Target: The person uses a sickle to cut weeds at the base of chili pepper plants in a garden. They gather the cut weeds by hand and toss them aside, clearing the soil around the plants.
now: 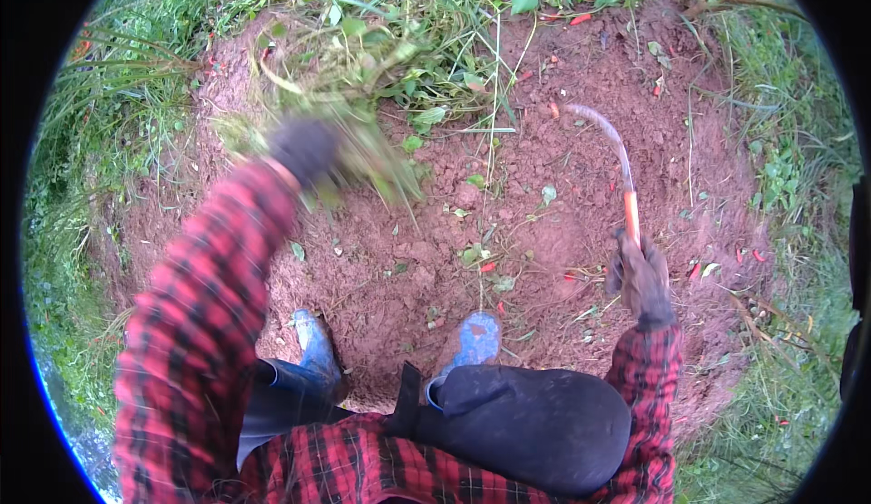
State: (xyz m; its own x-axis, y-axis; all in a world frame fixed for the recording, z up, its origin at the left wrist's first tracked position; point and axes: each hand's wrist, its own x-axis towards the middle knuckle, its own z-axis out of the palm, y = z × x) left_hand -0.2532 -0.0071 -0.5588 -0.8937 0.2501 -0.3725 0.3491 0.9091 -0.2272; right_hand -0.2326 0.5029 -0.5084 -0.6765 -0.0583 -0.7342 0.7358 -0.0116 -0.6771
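Observation:
My left hand (pixel 304 152), in a dark glove and blurred by motion, grips a bunch of weeds and grass (pixel 371 153) above the bare soil. Stems and leaves stick out on both sides of the fist. My gloved right hand (pixel 643 279) is closed round the orange handle (pixel 632 215) of a sickle. Its curved blade (pixel 609 133) points forward and bends to the left, with the tip over the reddish soil (pixel 544 211). Whether the tip touches the ground I cannot tell.
Blue rubber boots (pixel 316 351) stand on the soil below me. Ahead lies a heap of leafy weeds (pixel 435 62). Grass (pixel 803 130) borders the soil on both sides. Small red pieces (pixel 488 267) are scattered about. A spiky-leaved plant (pixel 146 62) leans in at the left.

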